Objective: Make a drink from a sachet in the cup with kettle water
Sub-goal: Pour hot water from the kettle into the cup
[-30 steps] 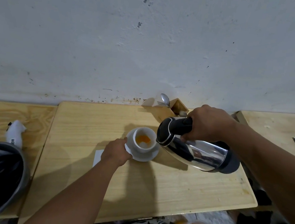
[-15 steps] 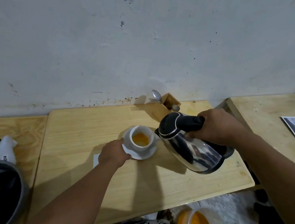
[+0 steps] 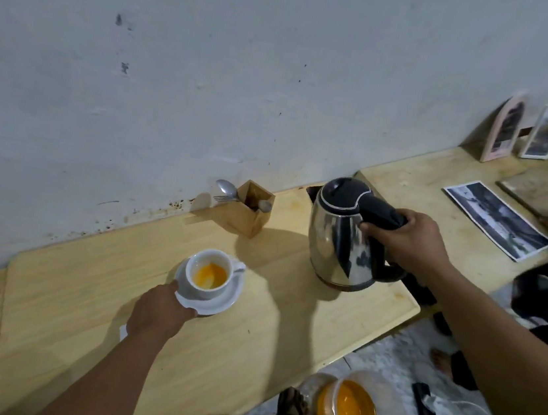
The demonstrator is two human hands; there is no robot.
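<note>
Left hand (image 3: 161, 310): nearest item; fingers closed on near-left rim of saucer (image 3: 219, 305), steadying it on wooden table (image 3: 248, 352).
Cup (image 3: 208, 273): white, upright on saucer, just beyond left hand; handle pointing right, toward kettle; orange liquid inside, pale patch near centre, likely powder not yet dissolved.
Right hand (image 3: 406, 242): wrapped tight round black handle of kettle (image 3: 345, 236); grip clamped, no gap visible.
Kettle: steel body, black lid, upright, base on or just above table near right edge; spout turned away toward wall, well apart from cup.
Key relation: spoon (image 3: 227, 189) beyond cup, slightly right, standing upright in wooden holder (image 3: 251, 209) at wall, between cup and kettle; right hand nearer to it once free of kettle, left occupied with saucer.
Stage, judged: water in; stirring probably next.
Far right: photo print (image 3: 499, 219) flat on neighbouring surface.
</note>
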